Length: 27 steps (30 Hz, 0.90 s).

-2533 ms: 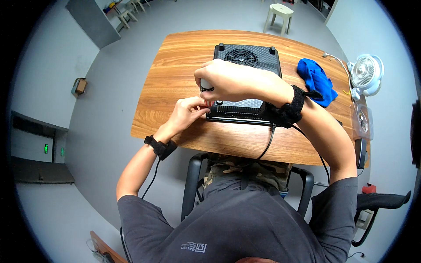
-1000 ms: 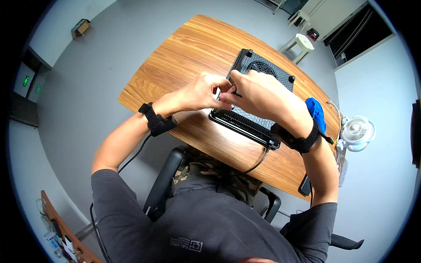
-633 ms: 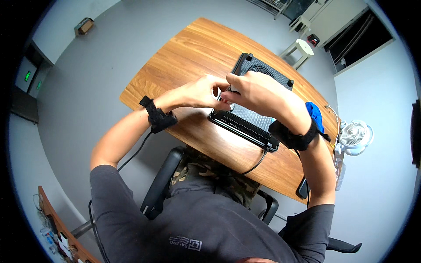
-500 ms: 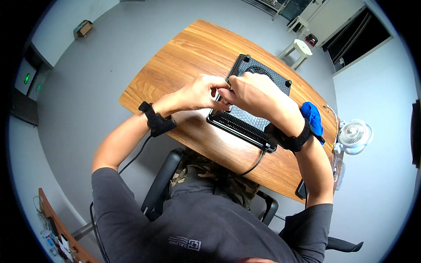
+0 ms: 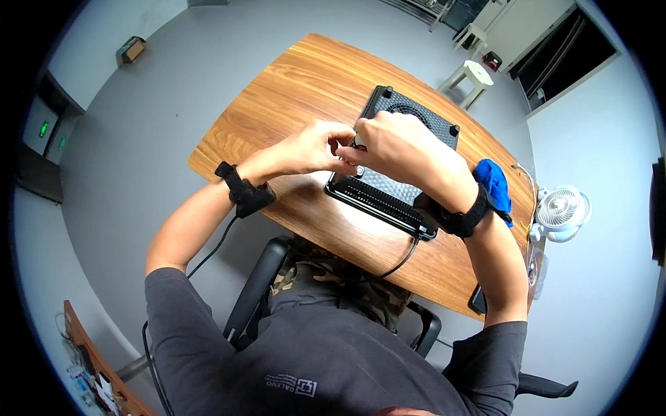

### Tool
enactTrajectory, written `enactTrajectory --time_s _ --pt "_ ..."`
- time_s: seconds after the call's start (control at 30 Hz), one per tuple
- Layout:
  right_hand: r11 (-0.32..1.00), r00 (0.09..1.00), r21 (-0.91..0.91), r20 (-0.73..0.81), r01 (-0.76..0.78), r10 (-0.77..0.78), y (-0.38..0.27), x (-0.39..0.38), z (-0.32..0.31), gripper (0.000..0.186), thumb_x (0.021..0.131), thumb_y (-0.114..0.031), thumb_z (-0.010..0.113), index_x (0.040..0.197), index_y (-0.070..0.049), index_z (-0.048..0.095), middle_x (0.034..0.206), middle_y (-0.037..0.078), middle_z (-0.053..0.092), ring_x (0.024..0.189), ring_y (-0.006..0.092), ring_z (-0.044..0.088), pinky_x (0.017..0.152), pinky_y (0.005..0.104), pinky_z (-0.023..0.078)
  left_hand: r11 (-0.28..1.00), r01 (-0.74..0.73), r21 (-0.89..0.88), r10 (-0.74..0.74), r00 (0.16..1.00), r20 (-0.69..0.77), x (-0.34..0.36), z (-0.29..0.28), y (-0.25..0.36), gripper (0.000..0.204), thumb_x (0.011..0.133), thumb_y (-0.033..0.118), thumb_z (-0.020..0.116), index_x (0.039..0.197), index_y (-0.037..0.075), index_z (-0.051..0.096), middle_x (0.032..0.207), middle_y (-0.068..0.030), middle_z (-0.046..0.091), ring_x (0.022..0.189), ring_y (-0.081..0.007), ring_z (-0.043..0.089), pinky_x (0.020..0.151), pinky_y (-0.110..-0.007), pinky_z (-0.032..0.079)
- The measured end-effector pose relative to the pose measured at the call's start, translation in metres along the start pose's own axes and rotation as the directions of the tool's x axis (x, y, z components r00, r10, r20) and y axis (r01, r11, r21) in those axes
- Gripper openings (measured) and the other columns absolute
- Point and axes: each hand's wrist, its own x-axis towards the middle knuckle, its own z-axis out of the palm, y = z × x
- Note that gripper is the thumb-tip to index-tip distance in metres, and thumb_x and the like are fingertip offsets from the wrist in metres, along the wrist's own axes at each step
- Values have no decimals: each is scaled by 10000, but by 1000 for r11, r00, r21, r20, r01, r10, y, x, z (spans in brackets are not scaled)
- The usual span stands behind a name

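Note:
A flat black appliance (image 5: 399, 183) lies on the wooden table with a round fan vent (image 5: 408, 111) and stubby feet facing up. My left hand (image 5: 320, 147) is over its left side, thumb and fingers curled toward each other. Beside it my right hand (image 5: 392, 144) is closed, its thumb and forefinger pinching near the left fingertips. Something small, partly pale and reddish, shows between the hands, too hidden to name. A round metallic spot (image 5: 359, 171) shows on the appliance under the left fingertips.
A black cord (image 5: 404, 266) runs from the appliance's near edge over the table (image 5: 263, 118). Blue cloth (image 5: 492, 186) and a dark phone-like slab (image 5: 477, 301) lie at the right. Beyond stand a white fan (image 5: 560, 213) and a white stool (image 5: 474, 78). Chair armrests (image 5: 260, 284) flank me.
My right hand has shifted slightly left and up, its fingers turning a little. My left hand stays nearly in place. The appliance has not visibly moved.

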Motion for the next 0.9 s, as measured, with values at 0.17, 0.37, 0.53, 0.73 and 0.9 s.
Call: enactTrajectory --time_s 0.17,0.37,0.53,0.73,0.9 --pt "998 996 -23 -75 56 -57 -1 -4 2 379 961 -365 651 1139 -32 676 715 168 708 641 365 715 600 424 591 999 -21 33 22 999 -32 -1 -2 3 363 782 68 848 1095 8 674 943 -38 714 888 -112 635 814 -297 533" --pt "981 985 122 -100 152 -140 8 -1 8 353 960 -367 632 1001 -26 718 709 200 701 692 362 724 661 437 595 993 -3 117 0 1000 22 1 -4 10 338 793 110 829 1066 4 660 873 -42 689 811 -136 620 798 -315 530" --pt "999 995 42 -95 -31 35 -6 6 6 514 944 -425 618 663 -3 706 621 205 665 633 360 710 612 438 588 997 -37 65 36 999 18 -3 2 14 400 791 126 846 1124 3 661 1007 -108 753 957 -161 699 877 -331 563" --pt "990 993 84 -51 114 -110 -6 -11 -2 363 938 -325 706 1085 -2 629 1015 205 691 879 362 724 732 434 600 965 47 258 -48 999 -4 -1 6 4 335 780 153 856 1015 -6 679 883 -90 712 818 -142 656 739 -314 556" --pt "992 998 116 46 44 -50 -9 -5 0 321 949 -299 682 964 21 668 858 222 694 775 379 716 685 431 588 971 72 229 -83 996 37 0 10 -10 321 794 190 840 992 -9 684 862 -86 706 793 -178 652 740 -341 541"
